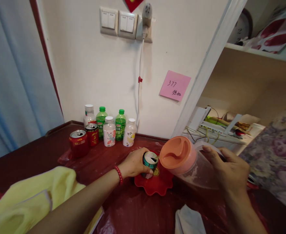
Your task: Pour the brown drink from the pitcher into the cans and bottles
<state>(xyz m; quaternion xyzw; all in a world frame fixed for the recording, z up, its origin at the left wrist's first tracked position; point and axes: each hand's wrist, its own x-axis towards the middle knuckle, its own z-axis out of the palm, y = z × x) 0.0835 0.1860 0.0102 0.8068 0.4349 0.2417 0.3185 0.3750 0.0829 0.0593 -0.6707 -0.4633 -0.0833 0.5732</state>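
My left hand (136, 162) is wrapped round a dark green drink can (150, 158) with an opened top. The can stands over a red scalloped dish (155, 188); whether it touches the dish I cannot tell. In my right hand (230, 165) is the handle of a clear plastic pitcher (198, 175) with an orange lid (175, 154). The pitcher is tilted to the left, its lid side close to the can's top. Whether liquid is flowing between them is too small to make out.
Red cans (79, 143), green bottles (120, 125) and white-capped bottles (109, 131) stand along the wall at the back left. A yellow towel (40, 195) lies at the left front. A grey cloth (189, 221) is at the front, and another can (252, 180) sits behind my right hand.
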